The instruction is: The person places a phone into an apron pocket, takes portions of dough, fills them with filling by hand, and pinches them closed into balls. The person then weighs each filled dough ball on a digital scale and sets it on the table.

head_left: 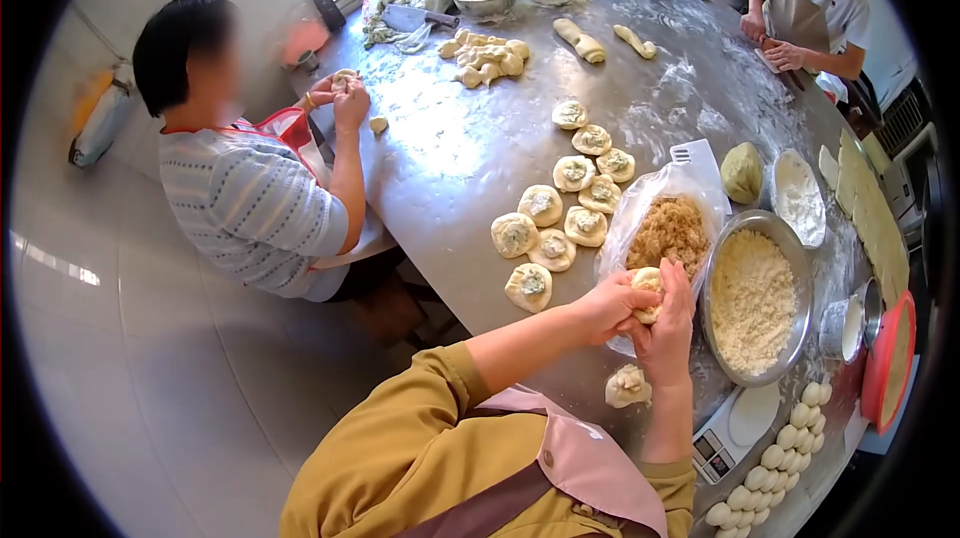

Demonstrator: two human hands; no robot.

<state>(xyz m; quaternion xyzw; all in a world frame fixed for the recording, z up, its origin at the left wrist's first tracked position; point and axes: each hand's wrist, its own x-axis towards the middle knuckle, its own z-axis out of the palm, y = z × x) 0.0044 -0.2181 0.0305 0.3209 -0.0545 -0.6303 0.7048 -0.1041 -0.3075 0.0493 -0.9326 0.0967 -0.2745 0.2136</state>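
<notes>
Both of my hands are closed around a round piece of dough point(648, 283), above the near edge of a plastic bag of brown crumbly filling point(668, 232). My left hand point(606, 305) grips the dough from the left, and my right hand point(672, 316) cups its right side. The fingers hide part of the dough. Just below my hands, a dough piece point(627, 387) lies on the metal table. Several flattened dough rounds topped with greenish filling point(540, 205) sit to the left. A steel bowl of pale crumbs point(755, 293) stands right beside my right hand.
A digital scale point(735, 430) and rows of small white dough balls point(775, 473) lie at the near right. Beyond are a dough pile point(487, 58), a cleaver point(415, 18) and a flour bowl point(797, 200). One co-worker point(250, 158) shapes dough at left; another point(810, 8) works at far right.
</notes>
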